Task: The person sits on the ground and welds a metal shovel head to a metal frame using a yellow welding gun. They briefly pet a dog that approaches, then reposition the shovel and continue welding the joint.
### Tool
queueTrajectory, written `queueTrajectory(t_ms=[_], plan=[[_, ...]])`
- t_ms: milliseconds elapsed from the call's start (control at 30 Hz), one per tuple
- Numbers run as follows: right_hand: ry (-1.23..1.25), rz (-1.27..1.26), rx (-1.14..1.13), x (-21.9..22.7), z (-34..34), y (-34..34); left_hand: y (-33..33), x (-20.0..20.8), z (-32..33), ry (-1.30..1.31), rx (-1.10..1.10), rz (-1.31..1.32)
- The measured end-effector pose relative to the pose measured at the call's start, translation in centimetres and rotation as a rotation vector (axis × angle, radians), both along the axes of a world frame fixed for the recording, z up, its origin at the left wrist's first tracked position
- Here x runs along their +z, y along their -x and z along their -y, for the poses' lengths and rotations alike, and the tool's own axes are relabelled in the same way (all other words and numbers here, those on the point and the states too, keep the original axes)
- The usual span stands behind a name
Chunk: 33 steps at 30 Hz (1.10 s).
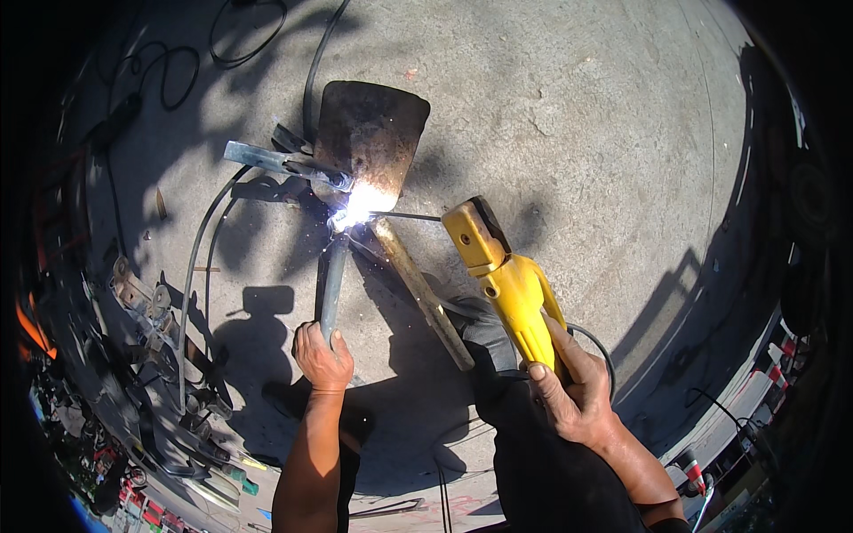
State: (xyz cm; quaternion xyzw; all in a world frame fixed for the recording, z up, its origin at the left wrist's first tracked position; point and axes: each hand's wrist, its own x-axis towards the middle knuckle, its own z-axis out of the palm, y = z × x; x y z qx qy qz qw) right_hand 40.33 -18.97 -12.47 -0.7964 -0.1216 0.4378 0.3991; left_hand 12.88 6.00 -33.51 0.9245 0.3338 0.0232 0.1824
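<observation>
My left hand (323, 360) is closed around the lower end of a grey metal pipe (333, 282), which points away from me. My right hand (576, 391) grips a yellow welding electrode holder (514, 298). A thin dark electrode (414, 217) sticks out of its jaws to the left, and a bright arc glows at its tip. The glare lies where the pipe's far end meets a rusty, shovel-like metal blade (371, 124), hiding the joint. A metal clamp (267, 158) sits against the blade's left side. A rusty bar (422, 293) slants from the blade towards my leg.
A black cable (188, 302) curves along the left of the concrete floor (604, 133). Another cable (182, 75) loops at the upper left. Metal parts and tools (147, 302) crowd the left edge. My dark-clothed leg (542, 462) is between my arms.
</observation>
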Motion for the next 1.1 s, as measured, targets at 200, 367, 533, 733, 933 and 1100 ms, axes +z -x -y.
queueTrajectory(t_ms=[200, 367, 533, 733, 933, 1100], plan=[[-0.041, -0.023, -0.109, -0.2, 0.4, 0.6, 0.1, -0.1, 0.0, -0.006, 0.001, 0.0], [-0.043, 0.026, -0.083, -0.3, 0.6, 0.4, 0.2, -0.2, -0.1, 0.001, -0.007, 0.003], [-0.033, -0.007, -0.108, -0.1, 0.7, 0.5, 0.0, 0.1, 0.0, 0.025, 0.002, 0.002], [-0.026, -0.005, -0.085, -0.2, 1.0, 0.5, -0.4, 0.3, 0.2, 0.005, 0.004, 0.009], [-0.036, -0.009, -0.047, -0.3, 0.8, 0.2, -0.1, 0.2, 0.0, -0.009, -0.002, -0.008], [-0.036, -0.024, -0.054, -0.2, 0.6, 0.3, -0.2, 0.2, 0.0, -0.013, -0.01, 0.017]])
